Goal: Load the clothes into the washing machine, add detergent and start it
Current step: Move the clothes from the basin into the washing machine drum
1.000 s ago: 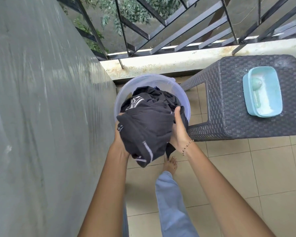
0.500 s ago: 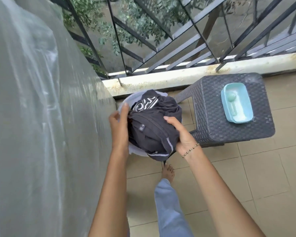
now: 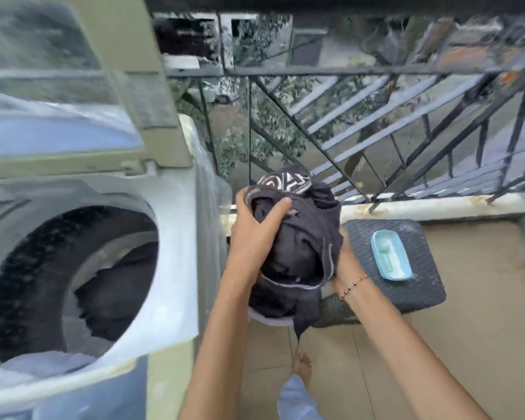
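A bundle of black clothes (image 3: 297, 247) with white print hangs in the air, held from both sides. My left hand (image 3: 255, 225) grips its top left, and my right hand (image 3: 344, 262) clasps its right side. The top-loading washing machine (image 3: 176, 225) stands at the left with its lid (image 3: 134, 80) raised. Dark clothing (image 3: 119, 286) lies inside its drum. A light blue detergent box (image 3: 390, 256) holding a scoop rests on the dark woven stool (image 3: 419, 286) to the right. The bucket's rim (image 3: 273, 321) peeks out under the bundle.
A black metal railing (image 3: 376, 116) runs along the balcony edge behind a low concrete kerb (image 3: 437, 204). My bare foot (image 3: 302, 365) and trouser leg stand on the tiled floor below the bundle. Clear plastic wrap covers the machine's sides.
The bundle has been lifted up out of the bucket, and my left hand now grips its top. My view has swung up and left, bringing the open washing machine into sight.
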Tool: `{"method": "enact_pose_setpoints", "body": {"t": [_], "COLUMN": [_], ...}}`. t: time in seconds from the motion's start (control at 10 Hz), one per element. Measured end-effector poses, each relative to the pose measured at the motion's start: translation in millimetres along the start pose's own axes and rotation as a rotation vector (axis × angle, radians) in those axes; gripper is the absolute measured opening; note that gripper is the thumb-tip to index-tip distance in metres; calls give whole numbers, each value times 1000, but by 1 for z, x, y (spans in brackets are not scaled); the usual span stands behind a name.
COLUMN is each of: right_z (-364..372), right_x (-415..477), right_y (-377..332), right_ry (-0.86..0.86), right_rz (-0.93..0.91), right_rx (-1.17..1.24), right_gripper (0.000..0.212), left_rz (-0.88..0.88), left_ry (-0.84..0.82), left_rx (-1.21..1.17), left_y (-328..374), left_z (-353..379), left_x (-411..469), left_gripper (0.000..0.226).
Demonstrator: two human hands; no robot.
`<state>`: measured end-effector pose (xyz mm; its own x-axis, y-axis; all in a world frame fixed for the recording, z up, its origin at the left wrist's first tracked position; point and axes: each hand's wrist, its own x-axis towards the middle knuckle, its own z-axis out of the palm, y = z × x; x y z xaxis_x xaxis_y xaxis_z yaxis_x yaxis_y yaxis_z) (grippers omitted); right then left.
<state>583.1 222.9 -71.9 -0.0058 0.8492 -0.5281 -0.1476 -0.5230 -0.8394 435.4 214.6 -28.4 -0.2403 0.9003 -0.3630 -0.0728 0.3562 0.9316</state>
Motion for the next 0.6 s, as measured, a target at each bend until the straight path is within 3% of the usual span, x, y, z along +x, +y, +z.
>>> {"method": "enact_pose_setpoints", "body": {"t": [0.1, 0.2, 0.3, 0.5, 0.6], "right_z": [54, 108, 165, 250, 280], "right_x": [-31, -52, -63, -84, -80], "right_y": [-45, -63, -64, -50, -34], "right_ry": [85, -97, -218, -385, -405], "right_rz": [-97, -150, -134, -202, -254], "right_rx": [-73, -6, -80, -225, -353], "right_gripper": [24, 7, 18, 4, 20], "left_rz": [-63, -96, -58, 76, 137], "left_ry": [83, 181, 273, 380, 458], "left_rx": [-229, -325, -365, -243, -102], "left_y": [27, 43, 53, 61, 49], "left_z": [-38, -91, -145, -247, -284], "left_x": [-14, -26, -38, -56, -54], "left_gripper": [41, 35, 52, 57, 70]}}
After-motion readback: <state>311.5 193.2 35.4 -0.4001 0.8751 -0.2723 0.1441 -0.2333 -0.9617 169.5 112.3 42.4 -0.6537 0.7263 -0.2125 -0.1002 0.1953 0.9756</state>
